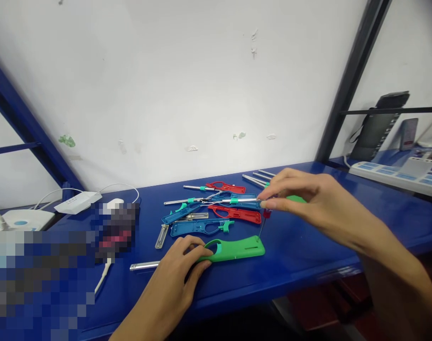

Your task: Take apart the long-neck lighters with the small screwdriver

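A green long-necked lighter (237, 249) lies flat on the blue table, its metal tube (144, 266) pointing left. My left hand (183, 265) grips it around the trigger loop, fingers closed on the green body. Above its right end, my right hand (290, 192) pinches the top of a small screwdriver (262, 226) with a red part below the fingertips. The thin shaft slants down, and its tip meets the lighter near the right end. Behind them lie blue lighter shells (190, 227), red lighter shells (237, 214) and clear fuel tanks (162, 237).
Several metal tubes (254, 180) lie at the back, partly behind my right hand. On the left are a white adapter (77, 202) with cables and a blurred patch. A white power strip (396, 176) sits at the right. The table's front edge (272, 286) runs close to me.
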`<action>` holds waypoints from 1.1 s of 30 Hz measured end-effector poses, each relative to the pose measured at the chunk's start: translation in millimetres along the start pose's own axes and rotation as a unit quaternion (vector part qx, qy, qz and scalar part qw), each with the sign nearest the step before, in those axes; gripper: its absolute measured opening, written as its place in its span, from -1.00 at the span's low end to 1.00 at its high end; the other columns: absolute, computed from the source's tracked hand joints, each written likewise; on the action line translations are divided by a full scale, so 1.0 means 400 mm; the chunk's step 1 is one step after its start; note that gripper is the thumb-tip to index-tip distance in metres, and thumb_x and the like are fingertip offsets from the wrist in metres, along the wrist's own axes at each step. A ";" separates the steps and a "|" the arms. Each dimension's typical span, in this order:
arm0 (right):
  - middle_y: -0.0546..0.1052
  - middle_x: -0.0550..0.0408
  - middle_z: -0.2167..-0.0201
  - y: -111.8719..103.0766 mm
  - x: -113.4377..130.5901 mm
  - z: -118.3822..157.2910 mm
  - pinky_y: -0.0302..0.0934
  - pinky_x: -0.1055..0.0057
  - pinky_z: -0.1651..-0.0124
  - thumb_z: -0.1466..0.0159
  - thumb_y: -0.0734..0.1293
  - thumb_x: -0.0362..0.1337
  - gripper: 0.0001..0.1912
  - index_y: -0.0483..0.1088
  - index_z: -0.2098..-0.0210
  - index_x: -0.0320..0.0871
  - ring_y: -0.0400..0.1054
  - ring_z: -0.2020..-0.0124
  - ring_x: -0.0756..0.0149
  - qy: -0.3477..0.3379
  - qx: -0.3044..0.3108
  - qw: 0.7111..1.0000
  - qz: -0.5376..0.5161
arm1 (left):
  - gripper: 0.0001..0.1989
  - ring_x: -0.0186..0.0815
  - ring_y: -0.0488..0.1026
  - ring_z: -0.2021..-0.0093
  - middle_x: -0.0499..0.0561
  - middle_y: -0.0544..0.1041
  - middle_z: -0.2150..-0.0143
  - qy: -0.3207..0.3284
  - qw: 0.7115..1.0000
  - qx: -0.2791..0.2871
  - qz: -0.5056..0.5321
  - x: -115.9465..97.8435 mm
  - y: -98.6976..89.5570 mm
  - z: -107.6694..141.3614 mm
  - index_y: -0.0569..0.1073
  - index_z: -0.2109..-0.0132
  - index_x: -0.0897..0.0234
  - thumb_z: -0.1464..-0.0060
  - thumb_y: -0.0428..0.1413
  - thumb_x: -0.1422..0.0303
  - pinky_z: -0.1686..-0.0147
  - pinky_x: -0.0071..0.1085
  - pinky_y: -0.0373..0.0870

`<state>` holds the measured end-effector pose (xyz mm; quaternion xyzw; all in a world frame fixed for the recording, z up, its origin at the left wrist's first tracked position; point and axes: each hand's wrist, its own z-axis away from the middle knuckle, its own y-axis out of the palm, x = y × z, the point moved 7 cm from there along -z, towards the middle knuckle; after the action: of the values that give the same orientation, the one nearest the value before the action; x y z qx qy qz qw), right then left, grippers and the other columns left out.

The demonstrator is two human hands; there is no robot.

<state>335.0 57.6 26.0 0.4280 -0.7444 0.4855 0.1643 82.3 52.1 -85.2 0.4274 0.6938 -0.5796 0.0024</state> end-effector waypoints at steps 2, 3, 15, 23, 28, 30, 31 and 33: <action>0.66 0.09 0.17 -0.009 -0.005 -0.003 0.43 0.23 0.10 -0.26 0.49 0.02 -0.81 0.69 0.24 0.12 0.54 0.14 0.09 0.002 -0.011 1.000 -0.013 | -0.79 -0.20 0.47 -0.06 -0.02 0.49 -0.06 0.001 1.000 0.001 0.002 0.001 0.001 0.001 0.55 0.03 0.02 -0.41 0.03 0.36 -0.09 -0.24 0.42; 0.67 0.10 0.14 -0.010 -0.008 -0.003 0.44 0.24 0.07 -0.28 0.48 -0.02 -0.82 0.69 0.19 0.12 0.55 0.10 0.09 0.000 -0.004 1.000 -0.025 | -0.79 -0.20 0.47 -0.06 -0.02 0.49 -0.07 0.001 1.000 0.001 0.002 0.002 0.001 0.001 0.55 0.02 0.02 -0.41 0.02 0.36 -0.10 -0.23 0.41; 0.70 0.12 0.17 0.023 -0.015 -0.007 0.45 0.30 0.10 -0.23 0.52 -0.02 -0.78 0.64 0.19 0.03 0.59 0.14 0.14 0.042 0.041 0.992 -0.113 | -0.79 -0.20 0.49 -0.05 -0.01 0.50 -0.05 0.007 1.000 -0.005 0.003 0.002 -0.001 -0.002 0.56 0.02 0.02 -0.40 0.03 0.36 -0.06 -0.24 0.44; 0.62 0.07 0.11 0.035 0.002 -0.008 0.42 0.31 0.06 -0.31 0.46 -0.10 -0.85 0.60 0.26 -0.02 0.52 0.10 0.17 0.001 0.067 0.990 -0.122 | -0.76 -0.20 0.48 -0.06 0.00 0.50 -0.05 0.012 1.000 -0.006 0.003 -0.006 -0.004 -0.002 0.57 -0.03 0.02 -0.40 0.04 0.38 -0.10 -0.23 0.44; 0.64 0.06 0.12 0.027 0.001 -0.013 0.43 0.26 0.05 -0.30 0.48 -0.09 -0.83 0.63 0.17 0.02 0.53 0.09 0.14 -0.010 0.036 0.994 -0.106 | -0.75 -0.20 0.50 -0.04 0.00 0.52 -0.04 0.016 1.000 -0.015 -0.006 -0.013 -0.010 -0.002 0.59 -0.05 0.01 -0.40 0.05 0.37 -0.07 -0.25 0.48; 0.65 0.07 0.05 0.035 0.003 -0.014 0.41 0.21 -0.06 -0.36 0.42 -0.10 -0.78 0.62 0.05 0.06 0.52 -0.02 0.10 -0.022 0.057 0.992 -0.109 | -0.74 -0.20 0.50 -0.05 0.00 0.52 -0.05 0.015 1.000 -0.015 -0.008 -0.012 -0.010 -0.001 0.58 -0.06 0.00 -0.41 0.04 0.37 -0.08 -0.24 0.47; 0.65 0.07 0.03 0.040 0.002 -0.015 0.40 0.19 -0.08 -0.37 0.40 -0.10 -0.78 0.62 0.04 0.06 0.51 -0.05 0.09 -0.025 0.067 0.991 -0.110 | -0.74 -0.20 0.49 -0.05 0.00 0.52 -0.05 0.013 1.000 -0.015 -0.008 -0.011 -0.010 -0.001 0.58 -0.06 -0.01 -0.41 0.04 0.36 -0.08 -0.23 0.47; 0.65 0.05 0.05 0.044 -0.003 -0.017 0.43 0.18 -0.03 -0.32 0.45 -0.09 -0.82 0.62 0.13 0.03 0.52 -0.02 0.07 -0.019 0.070 0.991 -0.110 | -0.74 -0.20 0.49 -0.06 -0.01 0.51 -0.05 0.013 1.000 -0.013 -0.007 -0.010 -0.009 -0.001 0.57 -0.07 -0.02 -0.41 0.04 0.36 -0.09 -0.23 0.46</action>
<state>320.7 66.7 18.2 0.5271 -0.6600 0.5068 0.1721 82.7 50.1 -80.1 0.4301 0.7044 -0.5647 -0.0049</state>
